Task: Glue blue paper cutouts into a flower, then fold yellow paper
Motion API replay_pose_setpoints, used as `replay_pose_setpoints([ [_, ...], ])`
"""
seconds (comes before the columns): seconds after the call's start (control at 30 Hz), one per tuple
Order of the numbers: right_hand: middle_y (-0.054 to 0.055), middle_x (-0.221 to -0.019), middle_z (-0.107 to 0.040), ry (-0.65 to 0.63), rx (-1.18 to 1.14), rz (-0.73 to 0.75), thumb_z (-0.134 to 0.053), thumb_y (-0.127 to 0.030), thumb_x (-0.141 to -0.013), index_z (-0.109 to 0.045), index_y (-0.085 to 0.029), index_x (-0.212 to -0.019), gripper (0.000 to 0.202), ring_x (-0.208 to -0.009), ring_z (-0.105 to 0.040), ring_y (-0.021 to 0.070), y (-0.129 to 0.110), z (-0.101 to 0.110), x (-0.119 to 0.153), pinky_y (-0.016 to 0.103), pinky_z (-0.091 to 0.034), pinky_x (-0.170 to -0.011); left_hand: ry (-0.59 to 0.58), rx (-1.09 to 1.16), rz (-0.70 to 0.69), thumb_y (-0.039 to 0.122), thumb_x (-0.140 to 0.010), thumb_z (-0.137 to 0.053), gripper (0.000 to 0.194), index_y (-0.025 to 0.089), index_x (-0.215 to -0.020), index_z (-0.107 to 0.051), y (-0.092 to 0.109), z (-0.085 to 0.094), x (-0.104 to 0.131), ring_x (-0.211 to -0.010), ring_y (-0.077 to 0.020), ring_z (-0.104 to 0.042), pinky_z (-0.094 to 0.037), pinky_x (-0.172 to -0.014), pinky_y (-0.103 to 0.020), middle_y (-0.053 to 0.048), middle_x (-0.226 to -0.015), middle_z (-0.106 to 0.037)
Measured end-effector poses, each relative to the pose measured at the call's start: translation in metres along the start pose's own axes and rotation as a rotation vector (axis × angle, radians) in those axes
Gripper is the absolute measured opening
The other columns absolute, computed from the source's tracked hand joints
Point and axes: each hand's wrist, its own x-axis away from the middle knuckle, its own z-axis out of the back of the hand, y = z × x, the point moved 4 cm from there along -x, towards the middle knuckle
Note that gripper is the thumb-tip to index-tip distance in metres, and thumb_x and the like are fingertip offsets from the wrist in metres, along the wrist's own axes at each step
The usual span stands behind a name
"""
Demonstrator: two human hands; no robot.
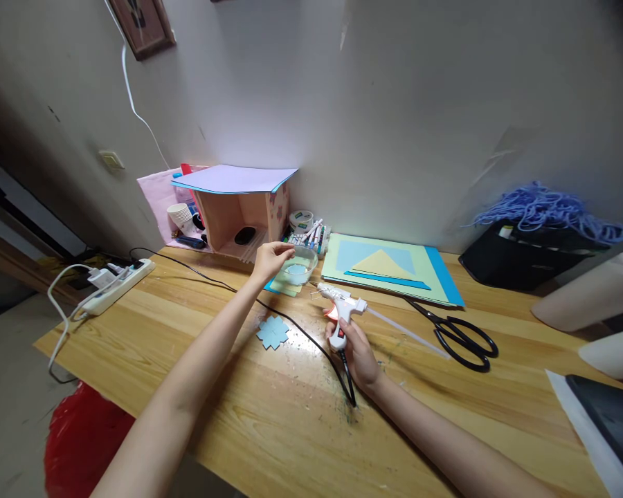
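My right hand (359, 351) is wrapped round the handle of a white hot glue gun (341, 299), its nozzle pointing left and a clear glue stick (408, 332) jutting from its back. My left hand (273, 261) is closed in a pinch beside and above a clear plastic bowl (300, 266); anything between its fingertips is too small to make out. Light blue paper shows in the bowl. Below, a light blue paper piece with a notched edge (273, 333) lies flat on the wooden table (280, 429). The glue gun's black cord runs left across the table.
Black-handled scissors (462, 339) lie right of the glue gun, near stacked coloured paper (337, 252). Behind stand an open cardboard box (277, 214) with a purple paper top, markers (316, 235) and a black bag of blue yarn (519, 259). A power strip (119, 287) sits left.
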Motion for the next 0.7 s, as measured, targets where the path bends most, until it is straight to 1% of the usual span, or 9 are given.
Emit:
replay_pose_setpoints([
  [0.1,0.0,-0.065,-0.05,0.001,0.005,-0.003,-0.05,-0.046,-0.08,-0.055,-0.018,-0.098,0.034,-0.053,-0.037,0.0123,0.0,0.0,0.0,0.024,-0.029,-0.049,-0.001,-0.006,0.005,0.023,-0.075,-0.054,0.021,0.012,-0.086,-0.068,-0.002,-0.001,-0.001,-0.066,-0.0149,-0.065,-0.054,-0.067,-0.028,-0.007,-0.075,-0.069],
  [0.23,0.0,-0.065,-0.051,0.009,-0.001,0.006,-0.052,-0.046,-0.08,-0.056,-0.018,-0.09,0.03,-0.054,-0.038,0.012,0.0,-0.001,0.0,0.024,-0.03,-0.05,-0.019,-0.042,0.029,0.014,-0.073,-0.05,0.022,0.012,-0.086,-0.068,-0.005,-0.002,-0.003,-0.067,-0.0139,-0.064,-0.053,-0.067,-0.027,-0.007,-0.075,-0.069],
  [0.3,0.0,-0.065,-0.051,0.007,-0.003,0.004,-0.051,-0.045,-0.08,-0.056,-0.018,-0.088,0.029,-0.054,-0.039,0.0119,0.0,-0.001,0.0,0.024,-0.031,-0.051,-0.023,-0.065,0.021,0.013,-0.071,-0.05,0.024,0.012,-0.088,-0.068,-0.005,-0.002,-0.003,-0.068,-0.0141,-0.064,-0.053,-0.068,-0.026,-0.007,-0.077,-0.069],
  [0.43,0.0,-0.066,-0.051,0.0,-0.008,-0.002,-0.05,-0.045,-0.081,-0.055,-0.018,-0.093,0.03,-0.054,-0.038,0.0121,0.0,-0.001,0.0,0.024,-0.03,-0.05,-0.022,-0.127,-0.034,0.016,-0.066,-0.059,0.024,0.012,-0.088,-0.068,0.0,0.0,-0.002,-0.073,-0.0164,-0.065,-0.052,-0.07,-0.027,-0.008,-0.079,-0.069],
  [0.5,0.0,-0.065,-0.051,0.0,-0.001,-0.003,-0.05,-0.046,-0.08,-0.055,-0.018,-0.09,0.03,-0.053,-0.037,0.0123,-0.001,-0.001,0.0,0.025,-0.03,-0.05,-0.019,-0.134,-0.046,0.018,-0.065,-0.062,0.025,0.012,-0.088,-0.069,0.003,0.0,-0.001,-0.074,-0.0172,-0.065,-0.052,-0.071,-0.028,-0.008,-0.079,-0.07],
  [0.6,0.001,-0.064,-0.05,0.006,0.016,-0.004,-0.051,-0.049,-0.079,-0.055,-0.018,-0.082,0.031,-0.053,-0.037,0.0123,-0.002,-0.001,0.0,0.025,-0.03,-0.049,-0.021,-0.086,-0.039,0.02,-0.064,-0.064,0.024,0.011,-0.087,-0.069,0.005,0.0,0.0,-0.076,-0.0181,-0.065,-0.052,-0.074,-0.029,-0.009,-0.081,-0.07],
  [0.7,0.001,-0.064,-0.05,0.01,0.022,-0.009,-0.051,-0.049,-0.078,-0.055,-0.018,-0.082,0.031,-0.052,-0.037,0.0122,-0.002,-0.001,0.0,0.025,-0.029,-0.049,-0.017,-0.039,-0.017,0.023,-0.066,-0.064,0.024,0.011,-0.086,-0.069,0.005,-0.002,0.001,-0.077,-0.019,-0.066,-0.053,-0.076,-0.031,-0.01,-0.082,-0.07],
])
